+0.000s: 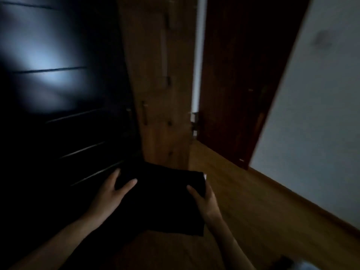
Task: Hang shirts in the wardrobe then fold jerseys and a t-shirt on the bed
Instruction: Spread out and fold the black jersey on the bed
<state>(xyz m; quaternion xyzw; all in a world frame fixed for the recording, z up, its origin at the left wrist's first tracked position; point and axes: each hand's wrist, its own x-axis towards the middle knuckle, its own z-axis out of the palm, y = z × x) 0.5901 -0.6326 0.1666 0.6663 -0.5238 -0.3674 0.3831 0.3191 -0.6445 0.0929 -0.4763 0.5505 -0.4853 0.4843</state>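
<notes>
A dim room with a wooden floor (243, 201), a dark wardrobe (58, 84) and a brown door (243, 75) is seen. A folded black garment (165, 199) is held above the floor, gripped at its sides by the left hand (115, 191) and the right hand (204, 197).

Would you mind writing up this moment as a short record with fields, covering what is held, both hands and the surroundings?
held item: folded dark garment, carried flat above the wooden floor
left hand: grips the garment's left edge, thumb on top
right hand: grips its right edge, thumb on top
ahead: wooden wardrobe door, shut
left: glossy black panels
right: dark door, white wall
lighting: dim, blurred
</notes>
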